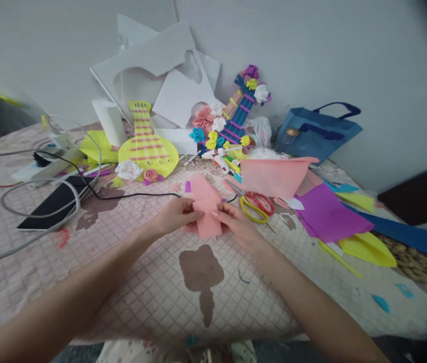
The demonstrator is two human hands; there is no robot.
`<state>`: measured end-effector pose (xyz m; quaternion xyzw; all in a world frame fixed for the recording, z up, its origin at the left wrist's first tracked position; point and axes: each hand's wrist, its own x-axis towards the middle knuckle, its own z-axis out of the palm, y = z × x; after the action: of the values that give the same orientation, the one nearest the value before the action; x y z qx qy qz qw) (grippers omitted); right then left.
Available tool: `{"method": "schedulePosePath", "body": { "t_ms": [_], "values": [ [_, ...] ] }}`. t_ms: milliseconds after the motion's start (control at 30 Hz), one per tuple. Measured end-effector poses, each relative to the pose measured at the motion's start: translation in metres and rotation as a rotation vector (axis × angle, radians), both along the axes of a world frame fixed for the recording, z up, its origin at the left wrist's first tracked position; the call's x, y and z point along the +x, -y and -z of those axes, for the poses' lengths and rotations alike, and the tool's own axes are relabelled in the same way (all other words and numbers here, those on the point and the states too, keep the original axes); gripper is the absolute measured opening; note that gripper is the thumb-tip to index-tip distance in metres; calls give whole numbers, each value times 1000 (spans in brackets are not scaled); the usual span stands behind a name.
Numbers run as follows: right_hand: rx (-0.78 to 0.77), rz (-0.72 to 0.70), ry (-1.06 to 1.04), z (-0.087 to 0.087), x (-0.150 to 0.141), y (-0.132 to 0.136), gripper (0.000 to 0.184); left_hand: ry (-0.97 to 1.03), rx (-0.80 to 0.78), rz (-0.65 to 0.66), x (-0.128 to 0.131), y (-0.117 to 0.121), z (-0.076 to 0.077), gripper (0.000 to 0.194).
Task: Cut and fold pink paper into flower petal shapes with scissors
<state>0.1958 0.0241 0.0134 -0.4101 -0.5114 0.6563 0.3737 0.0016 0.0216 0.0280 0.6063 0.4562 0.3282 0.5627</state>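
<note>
A piece of pink crepe paper [208, 222] is pinched between my two hands above the table. My left hand [179, 214] grips its left edge with thumb and fingers, and my right hand [235, 222] grips the right edge. Another pink strip [203, 187] lies just behind it. Beside my right hand rest scissors with red handles [262, 201] and scissors with yellow handles [253, 210]. Farther back is a white glue gun [218, 160], its black cord [134, 195] passing behind my hands.
Behind stand a yellow paper guitar [147, 146] and a blue one [238, 118] with paper flowers. Pink sheets [274, 176], a purple sheet [332, 212] and a blue bag [315, 133] are right. At left lie a black tablet-like slab [52, 204] and a looped grey cable [77, 199].
</note>
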Motion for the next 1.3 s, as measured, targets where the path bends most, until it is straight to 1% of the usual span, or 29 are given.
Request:
{"method": "schedulePosePath", "body": {
  "t_ms": [67,200,367,433,533,600,667,700,767,833,900,967,1033,1100,1167,1200,1233,1267,1300],
  "values": [
    [28,16,-20,1,0,-1,27,-29,14,52,1,2,-1,23],
    [68,80,-21,4,0,-2,27,-20,0,80,4,5,-2,24],
    [111,132,-6,1,-1,-1,30,-2,-65,123,2,4,-1,25],
    [100,126,-9,0,-1,-1,32,11,-99,118,0,2,-1,25],
    [54,32,14,1,0,-1,33,32,-126,83,-3,-2,-1,26],
    [77,-11,53,3,0,-1,33,69,-115,7,-4,-4,-1,27],
    [106,16,66,6,0,-2,35,126,-106,-88,-2,-4,-1,29],
    [107,45,58,7,-1,-2,35,159,-115,-114,-1,-3,-1,30],
    [86,92,27,9,-2,-2,35,226,-166,-120,4,0,1,32],
    [76,77,15,10,-3,-1,33,275,-217,-123,8,3,4,35],
    [100,13,45,9,-3,-1,31,300,-227,-173,9,3,6,36],
    [171,-51,120,5,0,-3,29,320,-210,-235,7,1,6,35],
    [309,-59,244,-2,8,-9,24,338,-198,-287,4,-2,6,34],
    [493,2,436,-10,23,-19,19,347,-200,-313,1,-5,5,35],
    [648,114,699,-16,44,-31,14,343,-202,-316,-2,-7,4,35],
    [696,184,857,-18,55,-37,13,343,-203,-309,-3,-8,4,35],
    [743,225,1006,-19,67,-42,15,345,-204,-300,-3,-9,4,34],
    [761,230,1133,-19,77,-47,18,349,-205,-294,-4,-9,4,34],
    [741,226,1233,-18,86,-51,21,353,-210,-288,-4,-9,4,34]
  ]
}}
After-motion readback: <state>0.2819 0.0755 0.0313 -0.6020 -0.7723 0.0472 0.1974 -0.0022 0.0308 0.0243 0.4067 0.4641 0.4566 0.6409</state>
